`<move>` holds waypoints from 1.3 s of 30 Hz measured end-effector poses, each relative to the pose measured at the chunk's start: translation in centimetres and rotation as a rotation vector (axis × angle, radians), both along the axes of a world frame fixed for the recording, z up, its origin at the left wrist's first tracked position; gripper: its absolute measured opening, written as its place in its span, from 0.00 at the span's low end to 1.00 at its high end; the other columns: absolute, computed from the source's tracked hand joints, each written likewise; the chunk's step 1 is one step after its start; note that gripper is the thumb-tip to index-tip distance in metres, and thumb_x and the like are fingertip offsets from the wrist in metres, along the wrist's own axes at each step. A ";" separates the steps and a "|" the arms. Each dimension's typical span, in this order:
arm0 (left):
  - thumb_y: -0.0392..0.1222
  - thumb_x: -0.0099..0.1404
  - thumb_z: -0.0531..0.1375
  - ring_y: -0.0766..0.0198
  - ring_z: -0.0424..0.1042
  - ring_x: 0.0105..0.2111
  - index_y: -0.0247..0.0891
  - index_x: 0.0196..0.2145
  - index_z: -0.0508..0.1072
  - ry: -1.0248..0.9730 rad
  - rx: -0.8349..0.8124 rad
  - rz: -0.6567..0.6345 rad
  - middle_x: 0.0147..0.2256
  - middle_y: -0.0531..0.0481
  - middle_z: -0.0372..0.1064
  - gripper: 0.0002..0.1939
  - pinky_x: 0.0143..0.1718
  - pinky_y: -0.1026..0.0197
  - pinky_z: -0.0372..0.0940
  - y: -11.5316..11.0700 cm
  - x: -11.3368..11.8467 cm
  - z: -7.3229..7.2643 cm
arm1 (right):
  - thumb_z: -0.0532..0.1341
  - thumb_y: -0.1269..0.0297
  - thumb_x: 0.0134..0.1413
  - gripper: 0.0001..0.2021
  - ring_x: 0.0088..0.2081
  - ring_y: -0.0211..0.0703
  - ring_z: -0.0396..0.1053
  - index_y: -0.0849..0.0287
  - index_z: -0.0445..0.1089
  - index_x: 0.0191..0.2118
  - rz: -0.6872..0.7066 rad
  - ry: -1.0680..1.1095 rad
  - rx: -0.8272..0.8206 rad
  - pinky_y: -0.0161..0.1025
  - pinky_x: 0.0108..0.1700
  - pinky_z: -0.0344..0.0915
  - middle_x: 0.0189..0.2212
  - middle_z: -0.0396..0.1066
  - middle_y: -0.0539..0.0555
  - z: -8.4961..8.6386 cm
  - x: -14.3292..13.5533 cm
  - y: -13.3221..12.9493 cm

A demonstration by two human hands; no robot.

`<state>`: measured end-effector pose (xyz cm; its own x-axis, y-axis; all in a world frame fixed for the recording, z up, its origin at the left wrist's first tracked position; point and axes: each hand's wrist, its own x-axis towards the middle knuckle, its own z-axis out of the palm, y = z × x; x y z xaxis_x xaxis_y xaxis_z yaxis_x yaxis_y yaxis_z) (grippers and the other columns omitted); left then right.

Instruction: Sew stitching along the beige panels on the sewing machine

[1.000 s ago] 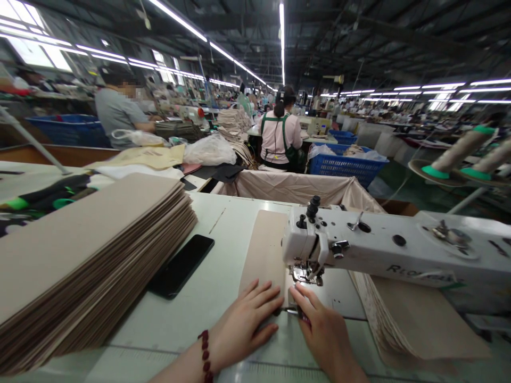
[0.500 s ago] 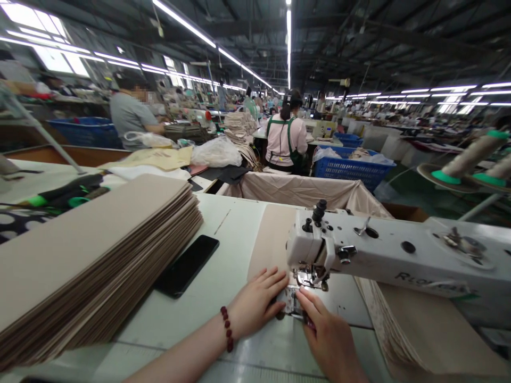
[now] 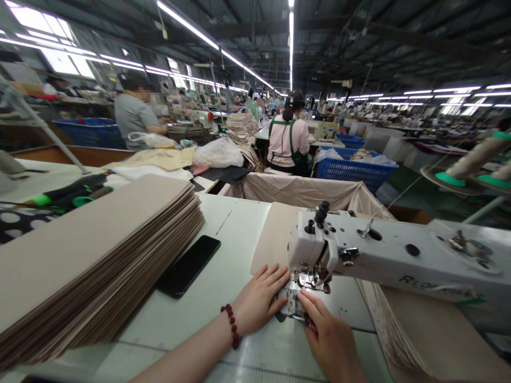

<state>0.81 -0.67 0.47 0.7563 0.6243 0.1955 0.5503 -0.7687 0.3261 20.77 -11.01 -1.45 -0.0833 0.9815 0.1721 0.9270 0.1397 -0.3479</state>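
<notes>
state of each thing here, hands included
left hand: flat on the beige panel, fingers spread
right hand: fingertips at the presser foot
beige panel: flat under the needle
sewing machine: upright
phone: screen dark, lying flat
panel stack: piled, fanned

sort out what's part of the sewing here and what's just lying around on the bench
In use:
left hand, flat on the beige panel
right hand, fingertips at the presser foot
sewing machine

Lying about:
phone, face down on the table
left stack of panels
right stack under the machine arm
thread cones
blue basket behind
</notes>
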 end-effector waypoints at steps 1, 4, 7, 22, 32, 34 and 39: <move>0.51 0.72 0.51 0.54 0.48 0.65 0.47 0.66 0.51 0.001 0.003 0.000 0.66 0.50 0.48 0.28 0.64 0.46 0.47 0.0 0.0 0.0 | 0.51 0.79 0.50 0.33 0.47 0.45 0.73 0.47 0.58 0.61 -0.001 0.000 -0.003 0.42 0.44 0.73 0.61 0.61 0.47 0.0 0.0 0.0; 0.51 0.72 0.51 0.54 0.47 0.65 0.46 0.66 0.50 0.006 0.009 0.002 0.66 0.50 0.48 0.29 0.64 0.46 0.46 0.0 0.0 0.0 | 0.51 0.79 0.50 0.33 0.48 0.45 0.72 0.47 0.57 0.61 -0.001 0.003 -0.009 0.42 0.45 0.72 0.61 0.60 0.47 0.1 0.0 0.0; 0.51 0.72 0.51 0.54 0.47 0.66 0.46 0.67 0.49 0.010 0.015 0.002 0.66 0.50 0.47 0.29 0.64 0.46 0.46 0.0 0.0 0.0 | 0.52 0.79 0.49 0.33 0.46 0.44 0.73 0.47 0.58 0.61 -0.002 0.001 -0.003 0.42 0.46 0.72 0.61 0.60 0.47 0.1 0.0 0.0; 0.51 0.72 0.51 0.55 0.48 0.65 0.46 0.66 0.50 0.013 0.030 0.008 0.66 0.51 0.48 0.29 0.64 0.49 0.47 -0.1 0.1 0.0 | 0.51 0.79 0.51 0.33 0.48 0.43 0.72 0.47 0.57 0.61 0.011 0.028 -0.012 0.41 0.48 0.71 0.62 0.60 0.47 0.3 0.1 0.0; 0.51 0.71 0.52 0.55 0.45 0.66 0.44 0.67 0.48 -0.004 0.047 0.031 0.67 0.48 0.46 0.31 0.64 0.49 0.46 -0.2 0.0 -0.2 | 0.50 0.81 0.51 0.33 0.53 0.43 0.68 0.46 0.58 0.61 -0.011 0.049 -0.007 0.42 0.50 0.68 0.61 0.60 0.46 0.7 -0.4 -0.1; 0.52 0.70 0.54 0.53 0.45 0.66 0.41 0.67 0.49 -0.013 0.058 0.056 0.67 0.46 0.45 0.33 0.64 0.49 0.47 -0.3 0.0 0.0 | 0.51 0.81 0.50 0.33 0.53 0.43 0.68 0.46 0.58 0.60 -0.014 0.050 -0.005 0.42 0.51 0.68 0.61 0.61 0.46 0.6 -0.4 -0.1; 0.49 0.72 0.50 0.57 0.66 0.55 0.38 0.62 0.58 -0.026 0.075 0.200 0.53 0.44 0.69 0.24 0.63 0.48 0.47 -0.2 0.0 1.1 | 0.51 0.80 0.50 0.33 0.53 0.43 0.68 0.44 0.58 0.60 -0.017 0.052 0.004 0.42 0.51 0.67 0.61 0.61 0.44 0.6 -0.3 -0.3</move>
